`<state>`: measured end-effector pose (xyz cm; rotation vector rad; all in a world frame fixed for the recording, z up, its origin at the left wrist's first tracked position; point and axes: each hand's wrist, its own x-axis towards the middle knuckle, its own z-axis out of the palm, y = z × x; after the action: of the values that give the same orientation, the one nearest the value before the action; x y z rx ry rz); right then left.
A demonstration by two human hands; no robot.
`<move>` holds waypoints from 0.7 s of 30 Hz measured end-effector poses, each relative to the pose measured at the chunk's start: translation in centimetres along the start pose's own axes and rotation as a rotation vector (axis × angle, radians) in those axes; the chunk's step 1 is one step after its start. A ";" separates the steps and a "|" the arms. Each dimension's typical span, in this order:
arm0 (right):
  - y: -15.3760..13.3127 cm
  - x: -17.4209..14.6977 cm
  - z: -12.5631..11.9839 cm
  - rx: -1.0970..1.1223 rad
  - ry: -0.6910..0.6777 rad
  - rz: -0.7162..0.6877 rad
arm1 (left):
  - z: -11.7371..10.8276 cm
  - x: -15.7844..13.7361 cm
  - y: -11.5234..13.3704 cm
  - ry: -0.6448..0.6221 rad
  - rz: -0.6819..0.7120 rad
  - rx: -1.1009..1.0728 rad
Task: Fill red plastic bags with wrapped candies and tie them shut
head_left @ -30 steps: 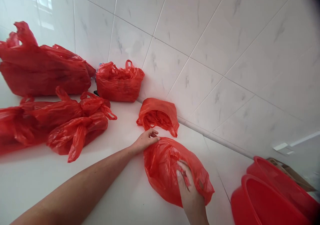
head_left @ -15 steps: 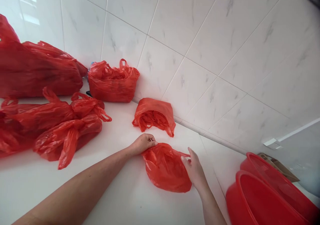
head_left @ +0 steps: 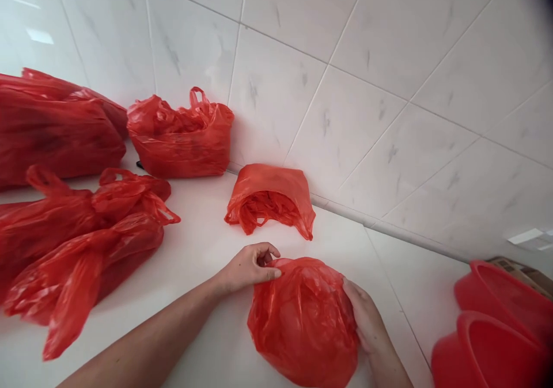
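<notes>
A thin red plastic bag [head_left: 305, 324] lies between my two hands, puffed out and rounded above the white table. My left hand [head_left: 253, 268] is at its upper left edge, with the thumb on the film and the fingers curled over it. At the bag's right side is my right hand [head_left: 367, 316], its fingers partly hidden behind and under the film. Just beyond, another red plastic bag [head_left: 276, 175] rests with its mouth facing me and crumpled red film inside.
A filled red bag [head_left: 181, 146] stands against the tiled wall [head_left: 280, 77]. Several tied red bags [head_left: 125, 250] and a large red bundle [head_left: 56, 129] lie at the left. Red plastic tubs [head_left: 484, 353] stand at the lower right, near a cardboard box [head_left: 525, 276]. White table [head_left: 207, 227] lies underneath.
The bag between my hands has opened out fuller and come nearer. My left thumb now lies on its edge, and my right hand has moved against its side. The view has shifted slightly.
</notes>
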<state>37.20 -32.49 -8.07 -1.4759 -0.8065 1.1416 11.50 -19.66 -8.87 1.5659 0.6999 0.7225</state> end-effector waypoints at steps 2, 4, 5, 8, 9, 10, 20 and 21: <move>0.0 0.2 -0.7 0.073 -0.027 0.031 | 0.1 0.2 -0.3 0.031 -0.025 0.018; 0.1 0.4 -1.3 0.110 -0.041 0.057 | 0.3 0.3 -0.5 0.086 -0.050 0.038; 0.2 0.4 -1.5 0.116 -0.042 0.067 | 0.4 0.4 -0.6 0.104 -0.062 0.046; 0.1 0.3 -1.6 0.085 -0.039 0.071 | 0.6 0.2 -0.4 0.126 -0.095 0.048; 0.0 0.3 -1.5 0.065 -0.039 0.058 | 0.6 0.1 -0.2 0.128 -0.102 0.047; -0.1 0.2 -1.4 0.041 -0.034 0.037 | 0.6 0.0 0.0 0.131 -0.108 0.045; -0.6 0.2 -0.6 -0.245 0.294 -0.129 | -0.2 -0.9 1.1 0.096 -0.165 -0.045; -1.1 -0.5 -0.6 -0.285 0.349 -0.155 | -0.3 -0.9 1.0 0.098 -0.171 -0.054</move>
<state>37.68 -32.90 -6.87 -1.7527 -0.8432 0.6449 10.73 -20.32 -7.88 1.4097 0.8679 0.6885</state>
